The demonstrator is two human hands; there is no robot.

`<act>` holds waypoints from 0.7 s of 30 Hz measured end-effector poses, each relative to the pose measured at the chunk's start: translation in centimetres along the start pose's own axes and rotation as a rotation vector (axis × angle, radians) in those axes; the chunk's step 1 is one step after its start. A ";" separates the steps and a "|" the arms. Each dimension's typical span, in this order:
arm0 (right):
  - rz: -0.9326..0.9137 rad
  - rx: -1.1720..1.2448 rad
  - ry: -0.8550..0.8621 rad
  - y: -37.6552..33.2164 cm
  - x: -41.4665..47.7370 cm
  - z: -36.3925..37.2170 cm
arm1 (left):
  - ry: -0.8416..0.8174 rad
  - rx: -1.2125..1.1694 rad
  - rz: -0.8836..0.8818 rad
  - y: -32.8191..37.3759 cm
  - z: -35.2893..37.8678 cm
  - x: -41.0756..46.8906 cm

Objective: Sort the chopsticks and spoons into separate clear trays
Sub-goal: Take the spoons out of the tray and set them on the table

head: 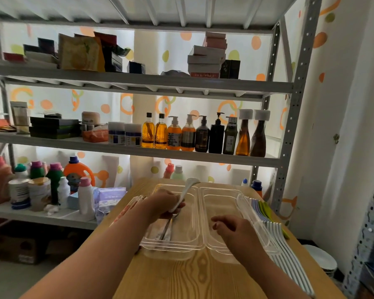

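Spoon [187,192] juts up, clasped in left grip [166,205] above left tray [173,249]; right grip [231,228] slack.

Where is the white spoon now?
In the head view, the left hand holds the white spoon above the left clear tray, over the metal spoon inside.

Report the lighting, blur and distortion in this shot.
Head view: backlight from behind the shelves leaves the bottles dim; left hand and white spoon slightly smeared; wide lens tilts the shelf upright; faint sheen on the clear trays.
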State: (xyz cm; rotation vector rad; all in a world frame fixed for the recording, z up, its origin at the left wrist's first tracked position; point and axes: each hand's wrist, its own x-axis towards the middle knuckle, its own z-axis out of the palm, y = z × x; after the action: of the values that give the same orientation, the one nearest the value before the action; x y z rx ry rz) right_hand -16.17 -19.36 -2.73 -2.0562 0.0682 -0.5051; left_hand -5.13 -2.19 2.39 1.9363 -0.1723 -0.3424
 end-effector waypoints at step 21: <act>0.214 0.377 0.332 -0.1 1.2 -2.9 | -0.055 0.313 0.355 2.0 8.1 -1.2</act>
State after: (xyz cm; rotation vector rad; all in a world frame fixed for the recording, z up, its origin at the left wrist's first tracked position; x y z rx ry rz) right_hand -16.17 -21.96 -0.95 -1.5622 0.3593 -0.6656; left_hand -8.76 -9.75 1.61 2.1531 -0.6285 -0.1367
